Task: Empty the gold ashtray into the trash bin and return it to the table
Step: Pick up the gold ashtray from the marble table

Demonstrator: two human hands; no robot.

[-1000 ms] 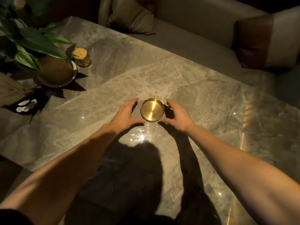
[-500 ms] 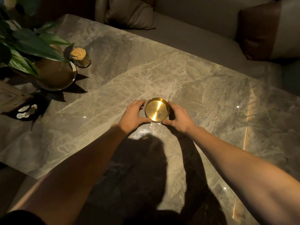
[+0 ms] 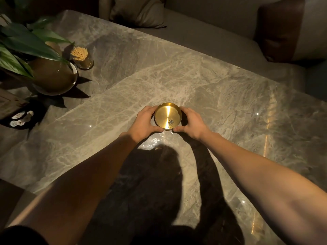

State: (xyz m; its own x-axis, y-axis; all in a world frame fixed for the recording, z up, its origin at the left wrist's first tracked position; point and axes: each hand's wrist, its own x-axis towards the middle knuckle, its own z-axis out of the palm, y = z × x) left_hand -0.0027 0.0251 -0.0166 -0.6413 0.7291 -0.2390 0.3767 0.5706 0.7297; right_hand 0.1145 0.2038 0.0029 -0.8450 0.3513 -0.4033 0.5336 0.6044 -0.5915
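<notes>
A: Where's the gold ashtray (image 3: 167,116) rn?

B: Mid-table, on the grey marble table (image 3: 203,82), w/ both our hands round it. We can't tell if it's lifted off the top or sitting on it.

A: Grip?

B: Left hand (image 3: 144,121) cups the left wall, thumb curled along the near rim; right hand (image 3: 192,122) cups the right wall, thumb also at the near rim. So both are clamped on the ashtray from opposite sides. Fingers on the far side are mostly hidden behind the bowl.

A: What's inside?

B: Small grey speck pile, ash (image 3: 170,122) we think, near-right of centre. A bright light streak runs down the middle of the bowl. One notch shows on the far-left rim.

A: Other stuff on the table?

B: Far left: a potted plant (image 3: 51,75) w/ big green leaves, and a toothpick holder (image 3: 81,57) just right of it, touching or nearly, can't say. Near that, at the left edge, a dark item w/ pale round bits (image 3: 21,117), too dim to ID.

A: Beyond the table?

B: A sofa (image 3: 203,32) along the far side, a cushion (image 3: 139,11) far centre, a brown-and-pale cushion (image 3: 290,30) far right. Our shadow falls on the near part of the top.
</notes>
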